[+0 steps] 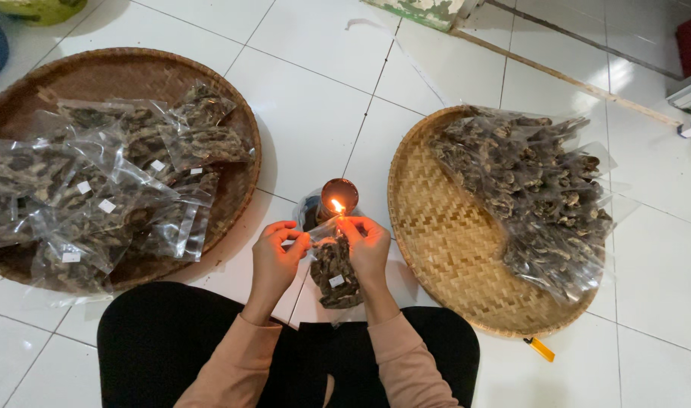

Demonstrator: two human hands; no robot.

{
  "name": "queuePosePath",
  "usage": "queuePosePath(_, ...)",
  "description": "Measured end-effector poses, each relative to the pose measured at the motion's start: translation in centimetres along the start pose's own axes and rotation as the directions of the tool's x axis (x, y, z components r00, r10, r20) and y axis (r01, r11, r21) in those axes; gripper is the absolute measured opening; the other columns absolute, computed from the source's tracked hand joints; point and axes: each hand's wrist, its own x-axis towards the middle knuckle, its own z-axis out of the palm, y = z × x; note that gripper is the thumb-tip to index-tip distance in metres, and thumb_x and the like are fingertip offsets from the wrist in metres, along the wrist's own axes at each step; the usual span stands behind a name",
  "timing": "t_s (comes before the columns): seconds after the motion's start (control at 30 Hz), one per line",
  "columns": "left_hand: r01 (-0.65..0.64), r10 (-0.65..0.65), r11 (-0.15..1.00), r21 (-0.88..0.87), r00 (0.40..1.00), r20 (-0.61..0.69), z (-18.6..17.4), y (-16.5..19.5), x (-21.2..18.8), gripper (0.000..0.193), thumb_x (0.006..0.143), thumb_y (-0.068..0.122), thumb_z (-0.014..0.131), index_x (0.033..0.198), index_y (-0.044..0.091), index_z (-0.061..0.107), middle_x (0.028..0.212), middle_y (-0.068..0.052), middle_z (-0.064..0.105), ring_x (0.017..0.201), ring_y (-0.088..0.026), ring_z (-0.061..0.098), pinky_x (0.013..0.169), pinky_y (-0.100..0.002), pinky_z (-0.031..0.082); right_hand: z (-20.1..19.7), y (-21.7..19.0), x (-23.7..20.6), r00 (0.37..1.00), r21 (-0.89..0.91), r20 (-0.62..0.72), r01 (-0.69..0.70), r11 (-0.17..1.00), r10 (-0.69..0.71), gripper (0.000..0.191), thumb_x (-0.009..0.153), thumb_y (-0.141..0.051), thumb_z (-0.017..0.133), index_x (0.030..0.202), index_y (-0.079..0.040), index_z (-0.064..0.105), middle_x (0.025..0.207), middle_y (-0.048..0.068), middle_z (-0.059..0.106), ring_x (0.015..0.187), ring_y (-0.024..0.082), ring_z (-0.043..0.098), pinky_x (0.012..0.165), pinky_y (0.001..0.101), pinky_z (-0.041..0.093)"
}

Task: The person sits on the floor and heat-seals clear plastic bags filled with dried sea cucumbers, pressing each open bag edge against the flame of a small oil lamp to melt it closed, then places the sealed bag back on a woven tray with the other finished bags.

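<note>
A small clear plastic bag [335, 270] filled with dark dried pieces is hanging between the person's two hands, just above the white tiled floor [315, 91] and in front of the knees. Its top edge is sitting right at the flame of a candle [338, 198], which is burning in a small round holder on the floor directly beyond the hands. A small white label is showing on the lower part of the bag.

The left hand [277, 253] is pinching the bag's top left corner, its grip closed tight with thumb and fingers pressed together on the plastic. The right hand [367, 243] is pinching the top right corner in the same way, its grip closed on the plastic close beside the flame. Both forearms are wearing peach sleeves, and the legs below are in black.

To the left, a dark round woven tray [240, 128] is lying on the floor, holding a pile of small packed bags [111, 196] of the same dried pieces, each with a white label. To the right, a lighter round woven tray [436, 249] is carrying one large clear sack [534, 196] of the dried pieces, which is spreading over the tray's far half. A small orange lighter [539, 348] is lying on the tiles just beside the near rim of that tray.
</note>
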Motion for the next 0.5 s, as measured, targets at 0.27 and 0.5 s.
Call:
queuePosePath(0.27, -0.151, 0.154, 0.971, 0.186, 0.988, 0.000, 0.4, 0.1, 1.0, 0.016, 0.086, 0.016, 0.076, 0.091, 0.001, 0.078, 0.116, -0.013, 0.070, 0.084, -0.018, 0.074, 0.066, -0.030, 0.059, -0.5, -0.4, 0.3, 1.000, 0.058, -0.028, 0.004, 0.998, -0.002, 0.013, 0.091, -0.005, 0.074, 0.085, 0.006, 0.074, 0.073, 0.004, 0.069, 0.064, 0.008, 0.059, 0.058, 0.0234, 0.046)
queuePosePath(0.5, -0.078, 0.071, 0.987, 0.141, 0.996, 0.054, 0.7, 0.5, 1.9, 0.016, 0.086, 0.018, 0.076, 0.088, 0.002, 0.078, 0.119, -0.011, 0.068, 0.077, -0.018, 0.072, 0.067, -0.030, 0.058, -1.0, -0.4, 0.5, 0.997, 0.012, -0.061, 0.045, 0.999, -0.045, 0.011, 0.091, -0.004, 0.074, 0.086, 0.005, 0.076, 0.073, 0.003, 0.069, 0.065, 0.008, 0.060, 0.060, 0.0238, 0.047)
